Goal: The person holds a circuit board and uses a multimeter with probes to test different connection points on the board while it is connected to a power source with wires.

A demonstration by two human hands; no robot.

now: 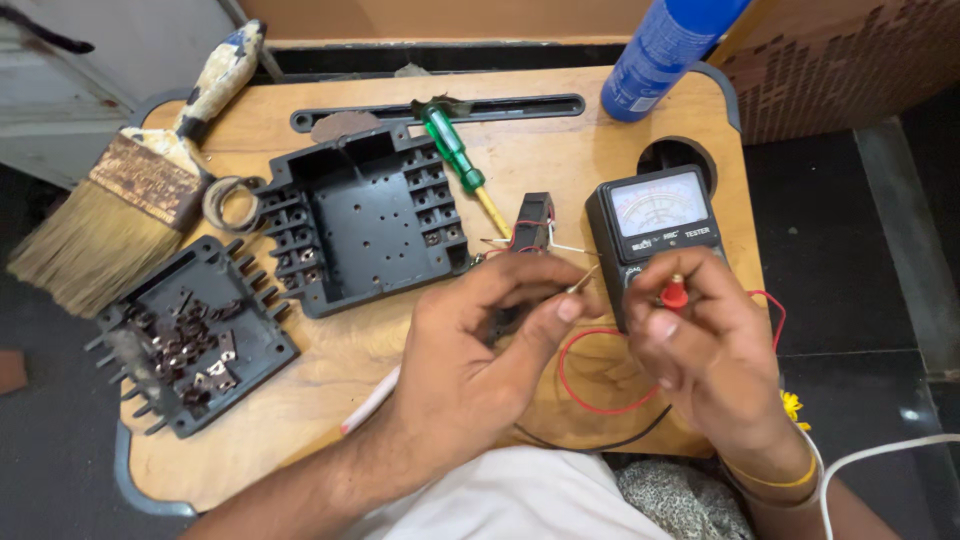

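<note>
My left hand (480, 340) pinches a thin metal probe tip (583, 281) between thumb and fingers, over a small black part with red and white wires (533, 222). My right hand (705, 345) grips a red probe plug (676, 293) at the lower edge of a black analog multimeter (655, 225). A red lead wire (590, 385) loops on the wooden tabletop (330, 365) between my hands, and a black lead (600, 445) runs near the front edge.
A black plastic housing (365, 215) lies at centre, and its cover holding several metal clips (190, 335) lies at left. A green screwdriver (455, 150), a large paintbrush (140, 180), a tape roll (232, 203), a blue can (665, 50) and a white pen (370, 400) are around.
</note>
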